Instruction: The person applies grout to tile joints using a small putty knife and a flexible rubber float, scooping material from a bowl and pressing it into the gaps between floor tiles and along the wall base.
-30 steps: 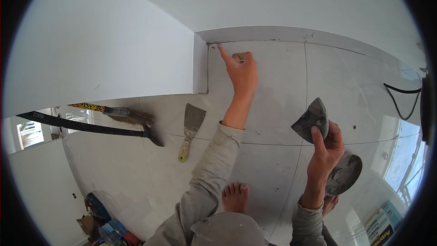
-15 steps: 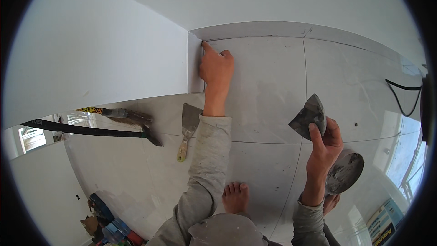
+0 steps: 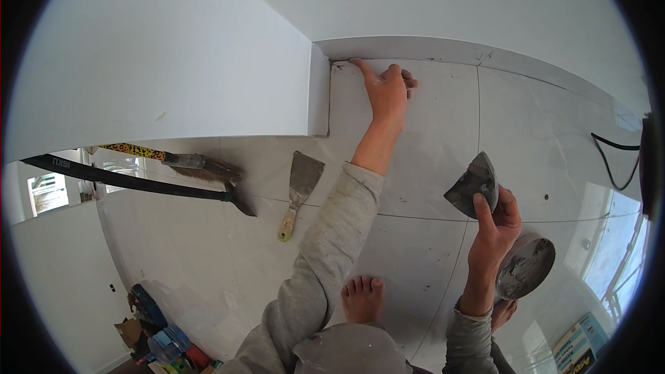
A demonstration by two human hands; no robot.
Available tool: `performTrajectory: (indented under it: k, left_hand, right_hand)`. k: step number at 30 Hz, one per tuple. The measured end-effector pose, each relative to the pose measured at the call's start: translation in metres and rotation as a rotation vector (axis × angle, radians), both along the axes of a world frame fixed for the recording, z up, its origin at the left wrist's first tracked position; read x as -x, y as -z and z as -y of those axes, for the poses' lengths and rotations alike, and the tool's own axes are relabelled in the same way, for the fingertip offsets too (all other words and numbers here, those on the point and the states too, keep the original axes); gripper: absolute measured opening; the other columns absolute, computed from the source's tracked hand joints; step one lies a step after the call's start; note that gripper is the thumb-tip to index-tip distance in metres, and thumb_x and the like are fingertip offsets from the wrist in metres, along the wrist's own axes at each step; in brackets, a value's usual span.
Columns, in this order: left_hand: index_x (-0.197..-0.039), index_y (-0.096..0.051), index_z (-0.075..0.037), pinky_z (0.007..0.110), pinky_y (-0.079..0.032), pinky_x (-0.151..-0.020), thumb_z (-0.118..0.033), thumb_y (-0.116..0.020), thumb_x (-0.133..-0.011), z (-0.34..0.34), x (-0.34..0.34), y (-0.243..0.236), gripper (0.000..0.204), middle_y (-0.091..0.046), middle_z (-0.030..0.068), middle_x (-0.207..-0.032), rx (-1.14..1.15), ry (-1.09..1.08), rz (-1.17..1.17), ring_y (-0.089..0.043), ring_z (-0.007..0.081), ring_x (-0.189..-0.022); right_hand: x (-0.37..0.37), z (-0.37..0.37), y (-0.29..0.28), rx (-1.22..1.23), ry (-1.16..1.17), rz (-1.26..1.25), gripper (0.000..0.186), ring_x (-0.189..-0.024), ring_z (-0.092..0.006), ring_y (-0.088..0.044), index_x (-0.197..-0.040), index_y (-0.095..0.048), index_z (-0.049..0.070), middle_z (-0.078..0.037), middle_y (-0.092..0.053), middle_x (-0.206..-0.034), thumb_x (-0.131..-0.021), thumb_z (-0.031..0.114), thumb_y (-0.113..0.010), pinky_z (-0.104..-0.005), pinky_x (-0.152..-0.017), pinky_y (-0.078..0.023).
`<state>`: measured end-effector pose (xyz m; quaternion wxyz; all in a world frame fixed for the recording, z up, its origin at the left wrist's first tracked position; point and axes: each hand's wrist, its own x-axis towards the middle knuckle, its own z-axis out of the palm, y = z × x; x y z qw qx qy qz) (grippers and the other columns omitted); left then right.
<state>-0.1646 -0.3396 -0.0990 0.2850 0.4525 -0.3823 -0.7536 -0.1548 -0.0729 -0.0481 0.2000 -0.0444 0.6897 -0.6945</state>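
Note:
My left hand (image 3: pixel 389 91) reaches to the skirting (image 3: pixel 402 47) by the inner corner. One outstretched digit touches the seam between skirting and floor tile, the other fingers are loosely bent and apart, and I see nothing held. My right hand (image 3: pixel 493 225) grips a dark grey wedge-shaped piece (image 3: pixel 474 185) with a curved edge, smeared with paste, thumb on its face. This piece is held up over the tiles. Just beside that hand is a round grey bowl (image 3: pixel 528 266) with paste residue inside. A putty knife (image 3: pixel 302 183) with a yellow-green handle lies on the floor left of my left forearm.
A white wall block (image 3: pixel 173 48) juts out at left. Near its base are a brush (image 3: pixel 201 161) and a long black-handled tool (image 3: pixel 131 185). Assorted items (image 3: pixel 163 336) are piled lower left. A black cable loop (image 3: pixel 613 159) and a printed box (image 3: pixel 582 346) are at right.
My left hand has moved right along the seam, away from the corner, and its wrist has turned. My right hand still holds the grey piece, nearly unmoved. The view has shifted slightly.

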Motion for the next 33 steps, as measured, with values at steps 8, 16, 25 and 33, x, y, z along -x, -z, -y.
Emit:
performTrajectory:
  k: [8, 16, 25, 33]
  left_hand:
    - [-0.160, 0.022, -0.023, 0.029, -0.046, -0.062, -0.012, -0.051, -0.098, -0.030, 0.015, 0.000, 0.097, -0.060, 0.0062, -0.094, -0.194, 0.061, -0.250, -0.056, 0.0138, -0.074]
    - [-0.126, -0.057, 0.000, 0.025, -0.049, -0.067, -0.020, -0.057, -0.105, -0.051, -0.112, -0.001, 0.030, -0.062, 0.0028, -0.090, 0.232, 0.041, 0.097, -0.060, 0.0093, -0.078]
    - [-0.105, -0.067, -0.001, 0.022, -0.053, -0.059, 0.001, -0.063, -0.097, -0.105, -0.192, 0.025, 0.009, -0.068, 0.0072, -0.095, 0.567, 0.019, 0.352, -0.066, 0.0096, -0.076]
    - [-0.114, -0.071, -0.004, 0.022, -0.053, -0.055, 0.008, -0.062, -0.096, -0.099, -0.202, 0.039, 0.024, -0.067, 0.0107, -0.103, 0.828, 0.064, 0.303, -0.067, 0.0105, -0.075]
  right_hand:
    - [0.003, 0.013, -0.010, -0.008, 0.018, -0.018, 0.024, -0.095, -0.0089, -0.063, -0.114, -0.067, -0.003, -0.003, -0.068, -0.103, -0.091, -0.001, -0.073, -0.0253, -0.090, -0.050]
    - [0.025, 0.126, -0.003, -0.098, -0.239, -0.102, 0.031, -0.085, -0.0106, -0.065, -0.116, -0.068, -0.007, -0.009, -0.072, -0.098, -0.091, 0.009, -0.073, -0.0258, -0.078, -0.053]
    - [0.010, 0.293, 0.049, -0.386, -0.517, -0.630, 0.022, -0.076, -0.0386, -0.069, -0.104, -0.073, 0.000, -0.021, -0.073, -0.090, -0.084, 0.008, -0.072, -0.0403, -0.073, -0.056]
    - [0.008, 0.288, 0.066, -0.177, -0.506, -0.607, 0.022, -0.078, -0.0414, -0.068, -0.109, -0.070, 0.000, -0.023, -0.072, -0.093, -0.088, 0.006, -0.070, -0.0430, -0.074, -0.054]
